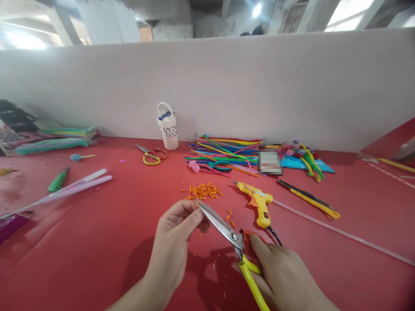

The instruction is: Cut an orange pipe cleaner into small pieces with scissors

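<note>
My right hand [279, 268] grips a pair of scissors [222, 224] with red and yellow handles. Their blades point up and left, and the tip meets the fingers of my left hand [178, 229]. Thumb and forefinger of that hand are pinched together on a small orange piece, mostly hidden by the fingertips and blade. Just beyond lies a pile of short orange pieces [204, 190], and a few more orange bits [230, 218] are scattered right of the blades. Tiny trimmings dot the red table [106, 242] below the scissors.
A yellow glue gun [259, 202] with a long glue stick lies to the right, near black-and-yellow tweezers [308, 198]. Behind are colourful pipe cleaners [223, 151], a white cup [168, 129] and other scissors [151, 155]. A green glue gun [59, 180] lies left. A pale partition [207, 86] closes off the back.
</note>
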`<action>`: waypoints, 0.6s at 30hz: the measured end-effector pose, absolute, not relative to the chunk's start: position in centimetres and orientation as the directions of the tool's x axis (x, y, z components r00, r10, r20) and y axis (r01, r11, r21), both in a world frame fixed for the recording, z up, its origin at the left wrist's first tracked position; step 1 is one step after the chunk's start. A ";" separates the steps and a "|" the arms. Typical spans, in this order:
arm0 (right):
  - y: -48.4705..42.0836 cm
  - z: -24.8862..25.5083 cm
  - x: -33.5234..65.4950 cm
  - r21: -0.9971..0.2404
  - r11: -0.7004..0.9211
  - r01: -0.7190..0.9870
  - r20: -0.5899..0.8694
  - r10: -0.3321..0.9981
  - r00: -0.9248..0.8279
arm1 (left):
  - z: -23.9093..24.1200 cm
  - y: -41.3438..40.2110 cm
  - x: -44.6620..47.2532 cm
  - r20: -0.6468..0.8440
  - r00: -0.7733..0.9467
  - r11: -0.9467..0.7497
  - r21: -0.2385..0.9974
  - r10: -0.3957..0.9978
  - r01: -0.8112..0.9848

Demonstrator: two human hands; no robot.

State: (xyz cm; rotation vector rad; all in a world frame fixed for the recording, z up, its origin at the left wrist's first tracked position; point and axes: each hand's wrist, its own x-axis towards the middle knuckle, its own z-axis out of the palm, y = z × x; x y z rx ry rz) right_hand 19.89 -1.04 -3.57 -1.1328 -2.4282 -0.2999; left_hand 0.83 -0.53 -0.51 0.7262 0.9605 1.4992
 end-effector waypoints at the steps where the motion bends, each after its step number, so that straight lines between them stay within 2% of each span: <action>1: -1.0 -3.6 19.9 0.012 0.640 0.768 0.483 0.669 -0.565 | -0.5 -0.5 0.8 -0.074 -0.154 -0.008 0.879 0.985 -0.477; 4: -0.9 -3.9 20.2 -0.011 0.630 0.776 0.483 0.683 -0.548 | -0.5 -0.5 0.8 -0.083 -0.160 -0.003 0.879 0.984 -0.476; 6: -0.9 -3.9 20.2 -0.131 0.596 0.792 0.419 0.758 -0.500 | -0.5 -0.5 0.7 -0.095 -0.151 0.011 0.876 0.984 -0.481; 8: -0.8 -3.7 20.1 -0.365 0.501 0.785 0.265 0.864 -0.429 | -0.6 -0.6 0.8 -0.120 -0.102 0.056 0.873 0.987 -0.484; 10: -0.7 -3.2 19.8 -0.631 0.326 0.704 0.079 0.930 -0.359 | -0.9 -0.6 1.1 -0.155 -0.012 0.132 0.873 0.988 -0.470; 12: -0.8 -2.7 19.5 -0.840 0.132 0.526 -0.059 0.942 -0.330 | -1.1 -0.8 1.5 -0.204 0.108 0.230 0.869 0.973 -0.438; 13: -0.8 -2.5 19.4 -0.906 0.035 0.422 -0.110 0.943 -0.314 | -1.3 -0.8 1.8 -0.227 0.167 0.277 0.867 0.959 -0.414; 16: -1.0 -2.4 19.4 -0.967 -0.177 0.181 -0.225 0.930 -0.292 | -1.7 -1.1 2.4 -0.300 0.290 0.386 0.868 0.909 -0.312; 18: -1.0 -2.5 19.5 -0.965 -0.233 0.121 -0.260 0.914 -0.312 | -2.0 -1.2 2.8 -0.334 0.318 0.416 0.877 0.887 -0.238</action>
